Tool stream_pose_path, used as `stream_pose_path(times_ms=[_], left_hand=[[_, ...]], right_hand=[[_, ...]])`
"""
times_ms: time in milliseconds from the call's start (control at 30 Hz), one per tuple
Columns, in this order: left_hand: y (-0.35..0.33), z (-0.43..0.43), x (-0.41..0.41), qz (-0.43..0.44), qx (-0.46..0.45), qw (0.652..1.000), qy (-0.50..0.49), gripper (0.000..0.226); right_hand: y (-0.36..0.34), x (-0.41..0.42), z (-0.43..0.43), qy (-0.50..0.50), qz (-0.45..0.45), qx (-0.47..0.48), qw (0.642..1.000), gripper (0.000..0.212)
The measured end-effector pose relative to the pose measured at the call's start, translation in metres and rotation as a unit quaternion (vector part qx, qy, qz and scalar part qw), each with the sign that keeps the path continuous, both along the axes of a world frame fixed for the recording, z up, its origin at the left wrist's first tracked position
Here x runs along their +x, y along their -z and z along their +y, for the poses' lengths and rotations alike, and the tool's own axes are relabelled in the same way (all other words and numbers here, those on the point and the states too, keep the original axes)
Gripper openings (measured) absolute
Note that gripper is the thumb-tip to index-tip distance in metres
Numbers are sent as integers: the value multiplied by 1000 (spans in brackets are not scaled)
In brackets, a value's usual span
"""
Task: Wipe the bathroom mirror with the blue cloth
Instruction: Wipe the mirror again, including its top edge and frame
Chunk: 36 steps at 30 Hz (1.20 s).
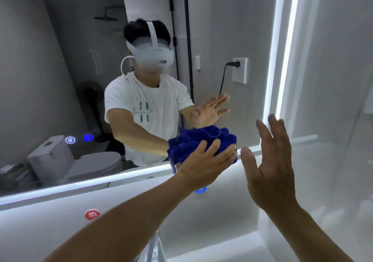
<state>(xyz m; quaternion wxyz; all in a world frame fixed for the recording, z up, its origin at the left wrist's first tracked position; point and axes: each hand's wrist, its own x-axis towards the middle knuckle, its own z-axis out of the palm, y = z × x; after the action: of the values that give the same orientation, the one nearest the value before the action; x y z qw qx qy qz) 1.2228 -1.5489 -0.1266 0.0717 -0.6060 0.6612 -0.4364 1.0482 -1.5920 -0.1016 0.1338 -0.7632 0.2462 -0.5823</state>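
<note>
1. Left hand (203,165) presses the bunched blue cloth (201,140) against the mirror (60,60), at the mirror's lower right corner, just above the lit bottom edge.
2. Left fingers (214,146) curl over the cloth from below and grip it; thumb not visible.
3. Right hand (270,161) is raised beside the cloth, to its right, palm turned toward the mirror's lit right edge; fingers straight and spread, grasping nothing. Cannot tell if the fingertips touch the glass.
4. Cloth sits crumpled in folds, partly hidden by the left hand; its upper part merges with its own reflection.
5. Mirror shows the person in a white T-shirt with a white headset (153,54), a toilet (94,163), a wall socket (240,70) with a black plug, and a shower head (106,17).
6. Two round lit icons (79,139) glow on the glass at lower left.
7. Below the mirror, a red round sticker (92,214) sits on the white wall; a blue one (200,190) is mostly hidden behind the left wrist.
</note>
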Motion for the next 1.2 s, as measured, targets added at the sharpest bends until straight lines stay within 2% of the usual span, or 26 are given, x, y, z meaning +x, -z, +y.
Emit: stream_pose_path(times_ms=[133,400,533,633,733,800,900,1033,1100,1200], left_hand=[[16,68,42,-20,-13,1000,-20,80],[36,235,148,-68,-90,991,-75,76],[15,318,193,-61,-145,981,-112,58],[-8,356,209,-19,-183,974,-129,44],[-44,354,210,24,-263,956,-129,46],[-87,334,200,47,-341,929,-136,50],[-178,294,177,54,-434,890,-127,51],[-296,244,147,77,-490,856,-142,51],[-320,229,140,92,-512,839,-157,52],[-305,217,137,81,-525,831,-167,53]], right_hand=[[-9,21,31,-24,12,-21,999,57],[-32,83,124,-97,34,-59,993,60],[-47,110,162,-146,29,-68,987,61],[-56,120,180,-158,25,-75,984,63],[-61,124,186,-160,23,-85,983,65],[-66,127,184,-163,19,-88,983,64],[-73,131,179,-166,0,-107,980,61],[-86,133,166,-169,-20,-107,980,62],[-103,135,160,-162,-23,-108,981,63],[-140,142,157,-156,-51,-131,978,59]])
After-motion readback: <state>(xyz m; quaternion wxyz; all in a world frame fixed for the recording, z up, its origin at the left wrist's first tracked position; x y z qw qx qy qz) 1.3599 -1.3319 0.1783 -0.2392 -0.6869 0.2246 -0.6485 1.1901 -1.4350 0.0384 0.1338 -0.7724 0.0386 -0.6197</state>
